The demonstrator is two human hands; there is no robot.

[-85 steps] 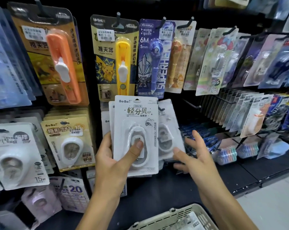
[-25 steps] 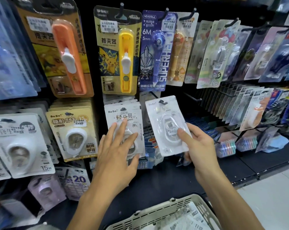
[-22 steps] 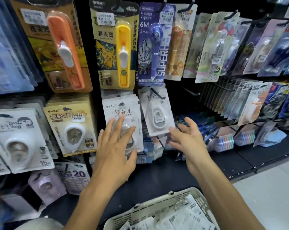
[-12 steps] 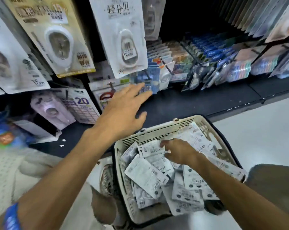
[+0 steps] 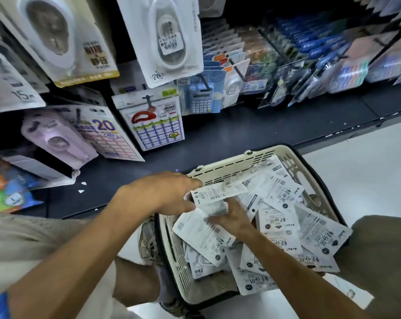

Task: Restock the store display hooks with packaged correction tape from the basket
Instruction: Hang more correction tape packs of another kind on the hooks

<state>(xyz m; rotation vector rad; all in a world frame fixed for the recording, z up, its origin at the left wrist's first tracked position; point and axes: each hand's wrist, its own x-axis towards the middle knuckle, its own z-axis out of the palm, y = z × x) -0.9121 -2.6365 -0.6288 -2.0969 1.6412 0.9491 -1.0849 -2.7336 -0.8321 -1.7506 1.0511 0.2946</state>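
Pinching one packet [image 5: 218, 192], the left hand [image 5: 162, 194] grip meets the right hand [image 5: 231, 221], fingers spread on basket [image 5: 229, 162] packs.

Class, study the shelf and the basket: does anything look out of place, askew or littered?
Yes. Small white scraps lie loose on the dark shelf base, like litter. In the basket, the correction tape packs lie jumbled at all angles, some face down, and one pack lies on the floor outside it.

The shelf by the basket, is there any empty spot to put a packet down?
Yes. The dark shelf is bare between the hanging cards and the basket, and further right. The floor right of the basket is bare too. Inside the basket, packets are piled and both hands reach in.
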